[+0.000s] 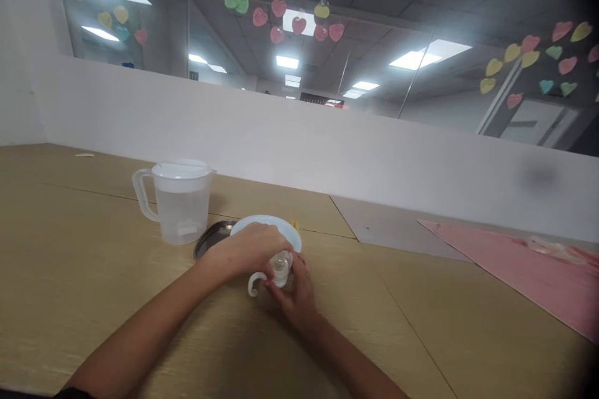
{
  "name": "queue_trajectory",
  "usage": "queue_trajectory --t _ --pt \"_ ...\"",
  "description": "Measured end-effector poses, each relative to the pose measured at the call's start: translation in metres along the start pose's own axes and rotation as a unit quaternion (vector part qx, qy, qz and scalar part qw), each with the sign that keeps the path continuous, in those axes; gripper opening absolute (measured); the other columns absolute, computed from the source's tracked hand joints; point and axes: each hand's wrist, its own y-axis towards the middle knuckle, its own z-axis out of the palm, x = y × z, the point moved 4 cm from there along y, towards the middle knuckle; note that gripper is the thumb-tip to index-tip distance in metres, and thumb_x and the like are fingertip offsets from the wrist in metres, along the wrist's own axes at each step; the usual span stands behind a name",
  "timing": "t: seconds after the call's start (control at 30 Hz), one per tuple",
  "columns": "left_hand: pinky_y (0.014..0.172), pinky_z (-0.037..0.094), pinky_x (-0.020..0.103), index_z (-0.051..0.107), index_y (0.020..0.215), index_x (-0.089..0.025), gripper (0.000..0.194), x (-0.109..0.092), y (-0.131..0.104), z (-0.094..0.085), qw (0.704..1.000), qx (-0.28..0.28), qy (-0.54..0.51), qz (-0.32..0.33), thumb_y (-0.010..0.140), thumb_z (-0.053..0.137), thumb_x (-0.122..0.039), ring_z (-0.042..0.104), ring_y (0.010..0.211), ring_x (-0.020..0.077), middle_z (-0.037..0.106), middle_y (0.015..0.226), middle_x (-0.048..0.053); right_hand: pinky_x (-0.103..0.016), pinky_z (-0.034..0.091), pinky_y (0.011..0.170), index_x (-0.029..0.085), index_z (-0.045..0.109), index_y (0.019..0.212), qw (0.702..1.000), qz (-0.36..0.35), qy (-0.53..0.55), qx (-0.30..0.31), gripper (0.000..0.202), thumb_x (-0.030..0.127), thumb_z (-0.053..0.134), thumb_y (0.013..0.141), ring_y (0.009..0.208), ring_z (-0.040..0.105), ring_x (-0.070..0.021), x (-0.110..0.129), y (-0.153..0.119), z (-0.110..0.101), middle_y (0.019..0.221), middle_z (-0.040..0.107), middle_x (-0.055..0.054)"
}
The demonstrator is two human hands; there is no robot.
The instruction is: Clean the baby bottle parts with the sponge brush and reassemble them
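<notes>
Between my two hands is a small clear and white container (281,268). My left hand (255,249) reaches over its top from the left, fingers bent round the upper rim. From the right, my right hand (298,293) wraps its side, with fingers and thumb closed on it. A white curved handle (255,284) sticks out at the lower left of the container; how it joins is hidden by my fingers. Just behind my left hand lies a white plate (274,224), partly covered. A dark metal dish (213,240) sits beside the plate, at its left.
A translucent lidded pitcher (183,206) with a handle stands at the left. Something small and yellow (294,224) shows behind the plate. At the right lies a pink sheet (519,268) with crumpled clear plastic (556,249). A low white wall (299,149) closes the table's back.
</notes>
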Motion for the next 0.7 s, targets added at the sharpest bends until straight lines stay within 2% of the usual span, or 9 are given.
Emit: queue_trajectory --t 0.23,0.37,0.53,0.7 --pt "0.067 0.044 0.030 0.065 0.100 -0.025 0.035 -0.009 -0.002 -0.004 1.000 0.000 0.015 -0.024 0.066 0.066 -0.017 0.064 0.077 0.0251 0.067 0.078 0.006 -0.044 0.046 0.089 0.021 0.039 0.129 1.000 -0.005 0.003 0.003 0.058 0.043 0.061 0.080 0.105 0.057 -0.0257 -0.001 -0.001 -0.001 0.111 0.061 -0.011" --pt "0.061 0.044 0.030 0.064 0.103 -0.024 0.036 -0.010 -0.001 -0.002 0.999 -0.001 0.047 -0.010 0.068 0.063 -0.017 0.063 0.076 0.0258 0.067 0.078 0.007 -0.042 0.048 0.086 0.021 0.047 0.120 0.999 0.024 0.024 0.017 0.046 0.041 0.061 0.080 0.101 0.058 -0.0243 -0.003 0.001 -0.001 0.107 0.062 -0.010" --pt "0.059 0.041 0.029 0.064 0.103 -0.023 0.033 -0.003 -0.002 -0.002 0.999 -0.003 0.040 -0.022 0.070 0.061 -0.021 0.062 0.077 0.0249 0.067 0.082 0.007 -0.041 0.048 0.086 0.020 0.050 0.116 0.999 0.025 0.029 0.019 0.042 0.041 0.060 0.081 0.097 0.059 -0.0238 0.001 0.004 -0.001 0.103 0.063 -0.009" --pt "0.060 0.038 0.025 0.065 0.098 -0.026 0.028 0.009 -0.003 -0.004 0.999 0.020 -0.031 0.002 0.070 0.062 -0.031 0.061 0.077 0.0201 0.067 0.081 0.002 -0.042 0.047 0.087 0.021 0.051 0.117 0.999 0.037 0.019 0.023 0.043 0.042 0.060 0.081 0.099 0.059 -0.0241 0.001 0.001 0.000 0.104 0.064 -0.008"
